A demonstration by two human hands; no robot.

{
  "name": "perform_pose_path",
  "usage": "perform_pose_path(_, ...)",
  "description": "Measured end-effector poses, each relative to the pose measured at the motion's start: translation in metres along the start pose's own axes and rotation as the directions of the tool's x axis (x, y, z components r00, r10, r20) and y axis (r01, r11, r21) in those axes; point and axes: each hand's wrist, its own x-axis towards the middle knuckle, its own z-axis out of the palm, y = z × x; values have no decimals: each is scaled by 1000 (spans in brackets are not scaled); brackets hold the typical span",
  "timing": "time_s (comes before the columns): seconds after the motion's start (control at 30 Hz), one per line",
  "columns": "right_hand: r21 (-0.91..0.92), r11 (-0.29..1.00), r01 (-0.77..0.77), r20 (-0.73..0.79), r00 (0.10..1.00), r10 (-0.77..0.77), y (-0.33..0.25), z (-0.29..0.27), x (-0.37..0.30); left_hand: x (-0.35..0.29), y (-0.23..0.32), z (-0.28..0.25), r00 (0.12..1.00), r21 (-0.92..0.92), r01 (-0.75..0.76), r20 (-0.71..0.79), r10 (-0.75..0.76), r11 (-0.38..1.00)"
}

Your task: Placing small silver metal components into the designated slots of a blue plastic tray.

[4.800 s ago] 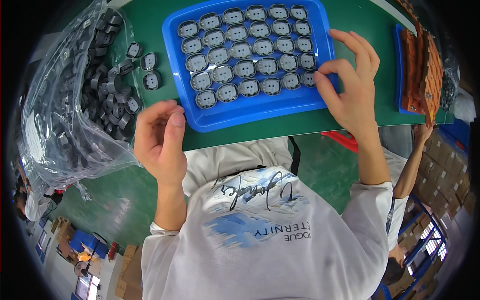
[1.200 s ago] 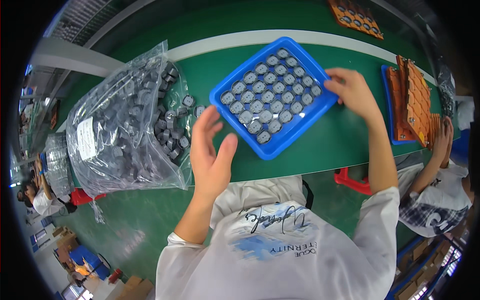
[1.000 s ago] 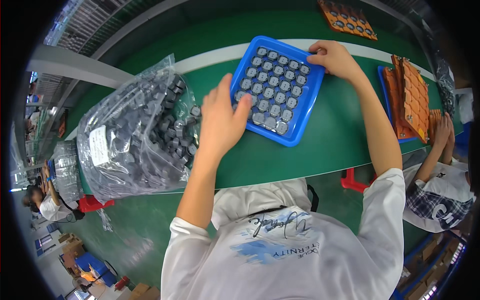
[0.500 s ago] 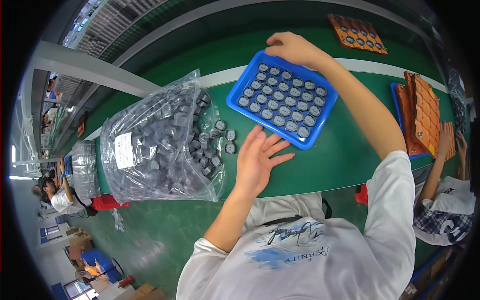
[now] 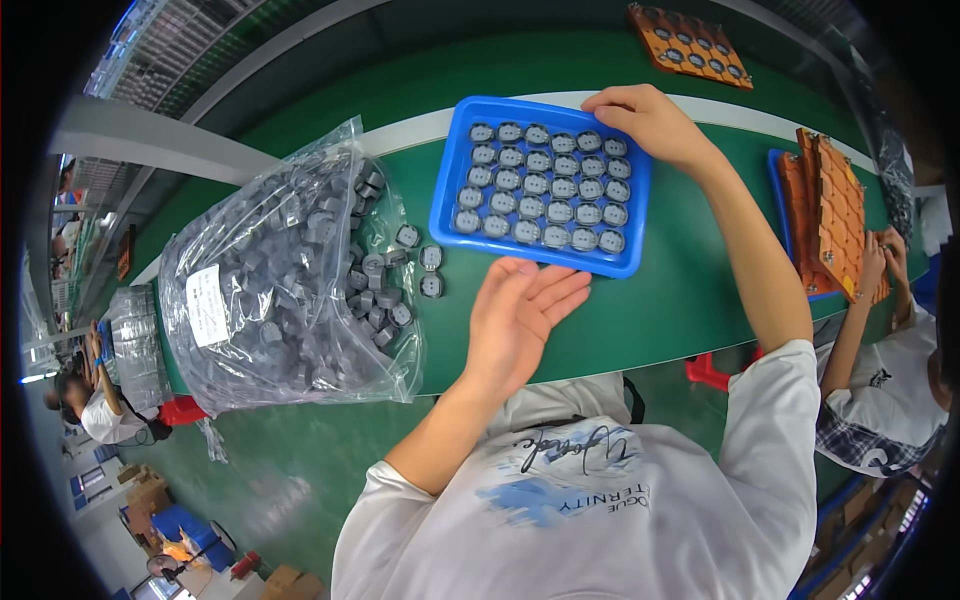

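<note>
A shallow blue tray [image 5: 638, 225] lies on the green bench top, holding rows of small round grey parts [image 5: 560, 187] with dark rims. My right hand [image 5: 645, 112] grips the tray's far right corner, thumb and fingers at the rim. Palm up, my left hand [image 5: 520, 312] is open at the near edge, fingers stretched out beside or just under it; whether they touch the tray I cannot tell. To the left sits a large clear plastic bag [image 5: 270, 290] full of similar grey parts. Between bag and tray, a few loose grey parts [image 5: 431, 258] rest on the bench.
Orange plates [image 5: 832, 215] with round recesses are stacked at the right over a blue tray. Another orange plate [image 5: 692, 48] filled with round parts lies at the far side. A co-worker's hands [image 5: 880, 258] are beside the stack. A metal post [image 5: 160, 135] stands far left.
The tray has turned from slanted to nearly square with the bench, its left side swinging nearer the bag. My right hand moved with its corner. My left hand stays open at the near edge.
</note>
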Motion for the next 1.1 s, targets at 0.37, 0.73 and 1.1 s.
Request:
perform_pose_path(0.37,13,999,53,141,988,-54,-6,13,-38,-55,-18,-18,951,217,246,136,-279,944)
perform_pose_path(0.73,-393,885,249,-190,920,-343,11,20,-90,22,68,5,729,725,-409,625,280,-554)
perform_pose_path(1.1,-680,712,175,-74,950,-305,-15,50,-125,37,42,6,837,660,-270,521,169,-701)
